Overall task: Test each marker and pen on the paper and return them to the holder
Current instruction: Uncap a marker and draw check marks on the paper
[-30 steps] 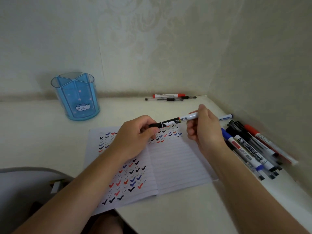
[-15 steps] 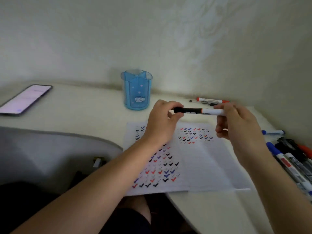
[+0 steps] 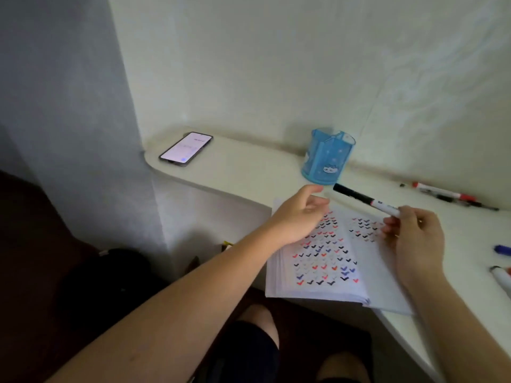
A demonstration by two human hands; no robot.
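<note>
My right hand (image 3: 412,239) holds a white marker with a black cap (image 3: 365,200) by its back end, capped end pointing up-left toward the blue translucent holder (image 3: 329,157). The holder stands by the wall, and no pens show in it. My left hand (image 3: 300,217) hovers over the lined paper (image 3: 326,261), fingers apart, holding nothing, just left of the marker's cap. The paper is covered with several black, red and blue check marks.
A lit phone (image 3: 185,147) lies at the desk's far left end. A red marker and pens (image 3: 448,195) lie by the wall at right. More markers (image 3: 502,275) sit at the right edge. The desk's rounded front edge runs below the paper.
My left hand has let go of the marker's cap end and opened. The right hand alone holds the capped marker now. The view has swung left, showing the phone and desk end.
</note>
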